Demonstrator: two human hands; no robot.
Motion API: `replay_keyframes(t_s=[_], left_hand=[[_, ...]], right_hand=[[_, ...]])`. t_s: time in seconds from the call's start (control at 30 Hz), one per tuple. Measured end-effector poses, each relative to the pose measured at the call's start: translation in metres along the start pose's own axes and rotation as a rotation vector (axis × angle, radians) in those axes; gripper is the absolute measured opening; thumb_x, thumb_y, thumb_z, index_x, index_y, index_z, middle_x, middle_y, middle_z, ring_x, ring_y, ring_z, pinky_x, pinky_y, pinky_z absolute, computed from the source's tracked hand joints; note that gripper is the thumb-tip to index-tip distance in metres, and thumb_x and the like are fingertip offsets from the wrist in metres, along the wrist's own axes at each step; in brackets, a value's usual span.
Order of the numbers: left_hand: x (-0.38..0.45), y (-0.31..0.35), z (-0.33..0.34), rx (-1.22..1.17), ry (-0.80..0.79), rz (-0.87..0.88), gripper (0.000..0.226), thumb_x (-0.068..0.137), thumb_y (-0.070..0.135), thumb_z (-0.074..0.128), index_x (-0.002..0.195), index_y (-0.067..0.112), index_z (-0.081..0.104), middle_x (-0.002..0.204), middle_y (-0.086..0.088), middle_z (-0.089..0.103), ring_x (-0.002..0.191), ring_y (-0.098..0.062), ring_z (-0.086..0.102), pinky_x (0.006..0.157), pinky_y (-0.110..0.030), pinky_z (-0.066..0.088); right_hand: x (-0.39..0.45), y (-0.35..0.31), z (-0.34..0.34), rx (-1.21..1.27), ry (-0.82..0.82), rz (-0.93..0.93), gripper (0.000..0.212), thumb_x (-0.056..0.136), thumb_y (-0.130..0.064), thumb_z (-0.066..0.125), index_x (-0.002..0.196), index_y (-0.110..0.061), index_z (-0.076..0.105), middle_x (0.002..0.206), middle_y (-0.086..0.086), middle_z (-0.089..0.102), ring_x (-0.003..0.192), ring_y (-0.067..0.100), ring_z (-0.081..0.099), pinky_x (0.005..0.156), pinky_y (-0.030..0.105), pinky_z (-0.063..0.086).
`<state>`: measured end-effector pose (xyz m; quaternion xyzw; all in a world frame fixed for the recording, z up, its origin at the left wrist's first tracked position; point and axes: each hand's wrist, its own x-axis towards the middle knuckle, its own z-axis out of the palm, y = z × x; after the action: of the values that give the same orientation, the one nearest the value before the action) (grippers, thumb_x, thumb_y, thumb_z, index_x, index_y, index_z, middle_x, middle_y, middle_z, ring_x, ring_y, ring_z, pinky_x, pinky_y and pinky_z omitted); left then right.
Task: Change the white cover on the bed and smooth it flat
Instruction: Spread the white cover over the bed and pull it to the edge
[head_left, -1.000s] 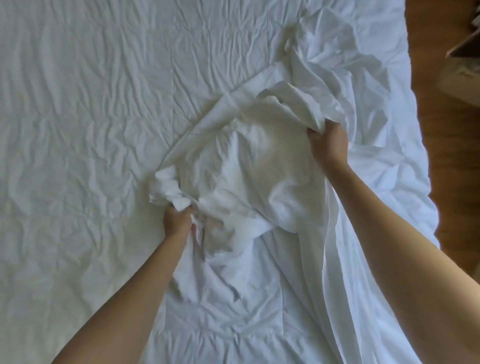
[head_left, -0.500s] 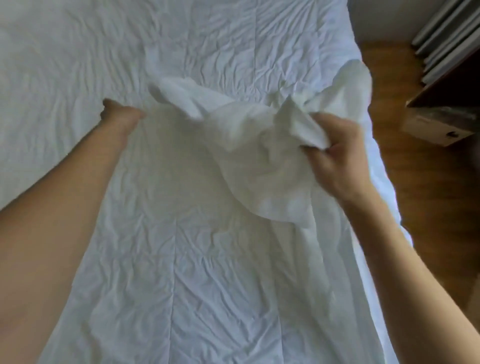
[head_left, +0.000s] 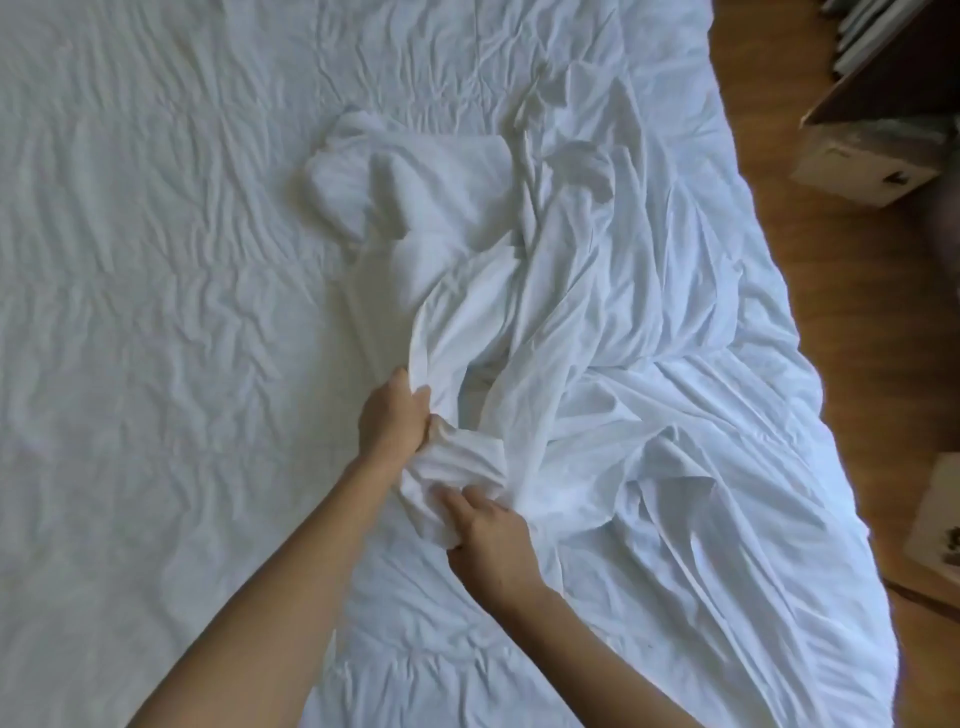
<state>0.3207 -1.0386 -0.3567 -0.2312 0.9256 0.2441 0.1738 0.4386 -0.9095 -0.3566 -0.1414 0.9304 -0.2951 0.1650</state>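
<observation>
We hold a bunched part of the white cover (head_left: 597, 312) with both hands near the middle of the bed (head_left: 130, 260): our left hand (head_left: 392, 421) has a tight grip round one fold, and our right hand (head_left: 491, 540) pinches the wad just below it. The rest of the cover lies in a crumpled heap on the right side of the bed. To do this well, we think we should find one edge, keep both grips firm, and pull slowly apart so the cloth opens without twisting.
</observation>
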Motion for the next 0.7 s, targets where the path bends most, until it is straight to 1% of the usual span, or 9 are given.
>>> replay_keyframes(t_s=[0.1,0.17,0.27,0.37,0.47,0.5,0.57,0.63,0.7], left_hand=[[-0.023,-0.025,-0.013,-0.159,0.239,0.089,0.019,0.098,0.019,0.048,0.085,0.005,0.048,0.091,-0.027,0.064,0.084,-0.043,0.058,0.071,-0.044,0.044],[-0.043,-0.048,-0.023,-0.249,0.332,0.104,0.019,0.098,0.016,0.047,0.084,0.004,0.049,0.086,-0.023,0.065,0.079,-0.040,0.059,0.068,-0.043,0.045],[-0.068,-0.091,-0.040,-0.369,0.352,0.064,0.019,0.098,0.015,0.047,0.091,0.001,0.058,0.089,-0.018,0.066,0.082,-0.034,0.061,0.071,-0.040,0.046],[-0.082,-0.132,-0.069,-0.390,0.375,0.103,0.018,0.096,0.012,0.050,0.090,-0.002,0.060,0.087,-0.021,0.065,0.077,-0.029,0.057,0.067,-0.034,0.040],[-0.086,-0.163,-0.108,-0.338,0.379,0.151,0.020,0.090,0.018,0.052,0.083,0.000,0.059,0.080,-0.025,0.062,0.070,-0.025,0.051,0.063,-0.035,0.036],[-0.082,-0.172,-0.119,-0.309,0.359,0.135,0.023,0.088,0.023,0.053,0.085,0.001,0.060,0.082,-0.025,0.062,0.071,-0.028,0.053,0.064,-0.037,0.038],[-0.070,-0.182,-0.137,-0.180,0.236,0.050,0.034,0.087,0.031,0.059,0.108,0.005,0.061,0.103,-0.024,0.065,0.090,-0.037,0.061,0.075,-0.042,0.044],[-0.067,-0.188,-0.142,0.043,0.098,-0.031,0.052,0.090,0.031,0.063,0.134,0.012,0.046,0.129,-0.022,0.054,0.114,-0.039,0.054,0.091,-0.046,0.043],[-0.083,-0.189,-0.132,0.157,0.103,-0.020,0.059,0.091,0.032,0.060,0.142,0.014,0.035,0.138,-0.022,0.042,0.124,-0.039,0.045,0.098,-0.048,0.038]], right_hand=[[-0.025,-0.001,0.012,-0.063,0.015,-0.001,0.065,0.044,-0.002,0.071,0.105,-0.020,0.059,0.070,-0.007,0.051,0.050,0.014,0.048,0.041,0.020,0.020],[-0.040,-0.010,0.021,-0.063,0.022,0.001,0.057,0.045,0.002,0.071,0.095,-0.019,0.052,0.066,-0.006,0.050,0.049,0.014,0.047,0.039,0.021,0.023],[-0.061,-0.037,0.033,-0.052,-0.021,-0.019,0.055,0.044,0.002,0.071,0.083,-0.019,0.038,0.060,-0.007,0.047,0.044,0.013,0.044,0.036,0.021,0.024],[-0.082,-0.091,0.049,-0.012,-0.092,-0.099,0.045,0.054,-0.004,0.064,0.082,-0.019,0.033,0.058,-0.004,0.049,0.041,0.014,0.046,0.037,0.022,0.023],[-0.096,-0.180,0.068,0.163,-0.138,-0.053,0.034,0.069,-0.001,0.059,0.091,-0.013,0.037,0.075,0.009,0.058,0.059,0.031,0.058,0.048,0.029,0.030],[-0.095,-0.210,0.068,0.273,-0.210,0.017,0.030,0.076,0.001,0.056,0.099,-0.009,0.039,0.088,0.017,0.059,0.071,0.038,0.059,0.055,0.035,0.032],[-0.089,-0.247,0.076,0.433,-0.340,0.089,0.031,0.086,0.000,0.053,0.114,-0.003,0.041,0.107,0.026,0.053,0.090,0.045,0.054,0.067,0.042,0.034],[-0.086,-0.252,0.086,0.442,-0.372,0.007,0.050,0.087,-0.004,0.057,0.133,-0.005,0.037,0.120,0.028,0.047,0.105,0.045,0.049,0.079,0.045,0.040],[-0.090,-0.230,0.098,0.352,-0.342,-0.086,0.060,0.089,-0.010,0.059,0.143,-0.008,0.033,0.128,0.026,0.045,0.114,0.043,0.044,0.090,0.048,0.040]])
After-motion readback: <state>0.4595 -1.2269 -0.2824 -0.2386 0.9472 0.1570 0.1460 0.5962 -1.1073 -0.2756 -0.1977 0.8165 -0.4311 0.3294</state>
